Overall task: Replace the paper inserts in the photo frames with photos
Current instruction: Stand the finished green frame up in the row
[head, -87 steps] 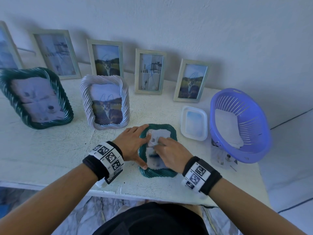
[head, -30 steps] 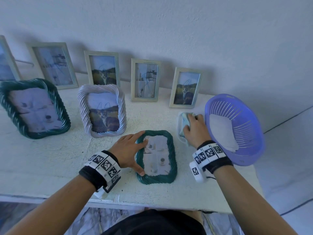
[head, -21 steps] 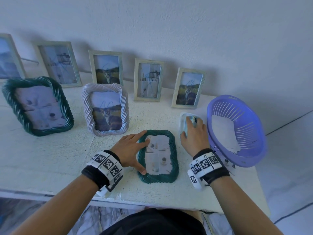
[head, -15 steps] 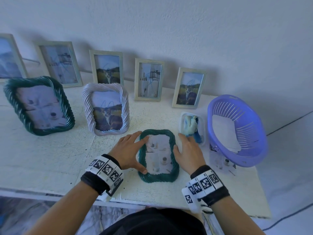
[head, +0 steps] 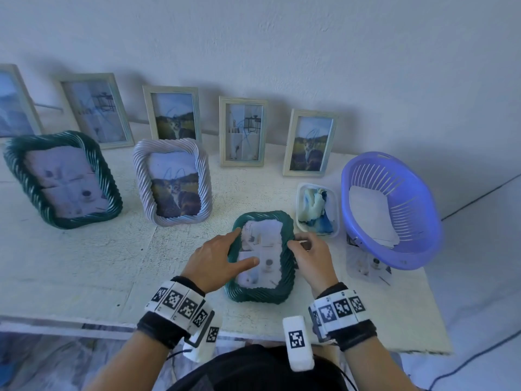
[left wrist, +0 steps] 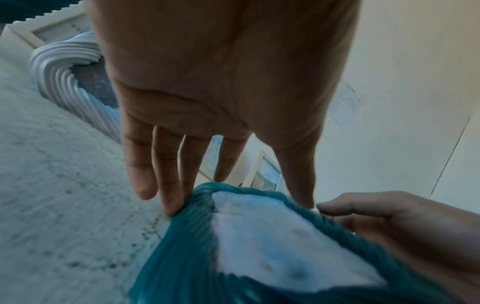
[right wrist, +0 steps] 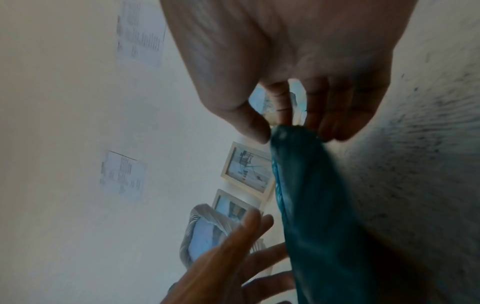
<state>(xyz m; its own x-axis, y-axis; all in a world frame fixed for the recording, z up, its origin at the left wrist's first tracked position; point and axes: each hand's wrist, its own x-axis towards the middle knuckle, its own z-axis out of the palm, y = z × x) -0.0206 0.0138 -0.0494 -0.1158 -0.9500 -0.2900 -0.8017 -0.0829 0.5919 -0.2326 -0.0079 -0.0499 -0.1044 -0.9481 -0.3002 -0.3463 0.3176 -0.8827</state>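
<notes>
A small green twisted-rim photo frame [head: 286,266] lies face up on the white table [head: 84,266] near its front edge, with a pale picture [head: 265,244] in it. My left hand [head: 246,245] is at the frame's left side: straight fingers touch the rim and the thumb rests on the picture. My right hand [head: 294,241] pinches the right rim between thumb and fingers. In the right wrist view that pinch [right wrist: 272,131] sits at the frame's [right wrist: 324,226] far end. The left wrist view shows my straight fingers [left wrist: 171,205] against the green rim [left wrist: 182,257].
A white tray [head: 334,198] holding crumpled paper stands right of the frame. Further right is a purple basket [head: 408,249] with white sheets inside, and loose photos [head: 366,266] lie under it. A white twisted frame [head: 141,182], a larger green frame [head: 17,170] and several pale frames [head: 224,131] stand behind.
My right hand carried crumpled paper to the white tray, left it there and came back to pinch the frame's right rim. My left thumb slid onto the picture.
</notes>
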